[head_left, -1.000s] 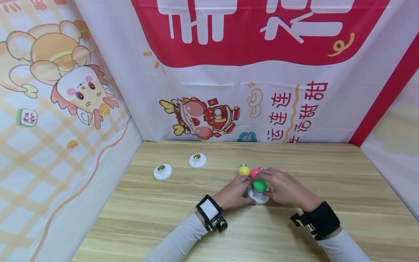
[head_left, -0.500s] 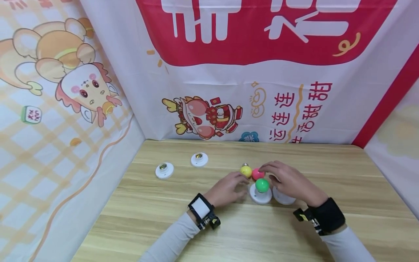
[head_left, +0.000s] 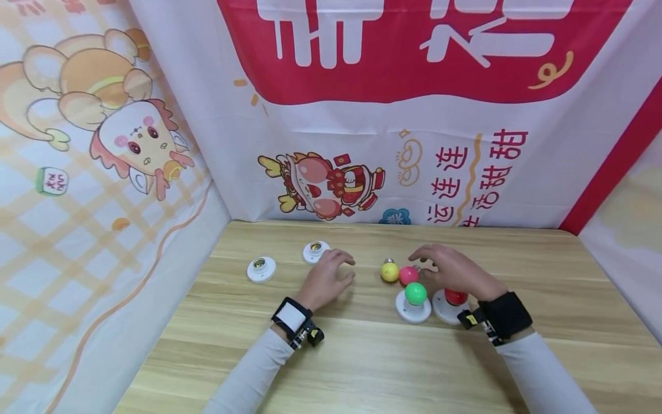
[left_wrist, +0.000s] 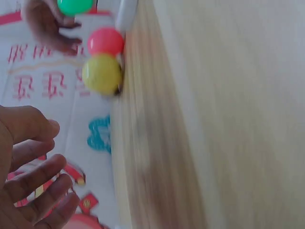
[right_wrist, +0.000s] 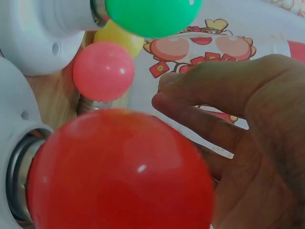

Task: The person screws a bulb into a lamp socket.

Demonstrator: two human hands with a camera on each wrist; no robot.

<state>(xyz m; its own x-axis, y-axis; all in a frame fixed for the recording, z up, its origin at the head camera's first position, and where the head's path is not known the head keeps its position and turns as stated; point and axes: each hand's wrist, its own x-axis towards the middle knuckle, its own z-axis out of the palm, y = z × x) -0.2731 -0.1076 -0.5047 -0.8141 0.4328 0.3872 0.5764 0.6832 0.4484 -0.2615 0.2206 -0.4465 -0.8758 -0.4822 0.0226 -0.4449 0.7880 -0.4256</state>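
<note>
My left hand [head_left: 327, 279] is over the table with fingers spread and holds nothing, close by an empty white lamp socket [head_left: 313, 253]. My right hand [head_left: 457, 270] hovers with loosely bent fingers behind a red bulb [right_wrist: 124, 171] that sits in a white socket base. Just left of it a green bulb [head_left: 416, 293] stands upright in another white socket [head_left: 414, 312]. Behind these lie a pink bulb [head_left: 409, 275] and a yellow bulb [head_left: 389, 271] on the tabletop, side by side. The right fingertips are near the pink bulb's metal cap.
A second empty white socket [head_left: 261, 269] sits at the table's left. The wooden table [head_left: 362, 368] meets a printed cloth backdrop [head_left: 331, 121] at its back edge, and another printed cloth [head_left: 119, 241] hangs on the left side.
Both hands have come off the green bulb and its socket. The left hand has moved left toward the empty sockets; the right hand has lifted back, uncovering part of the red bulb.
</note>
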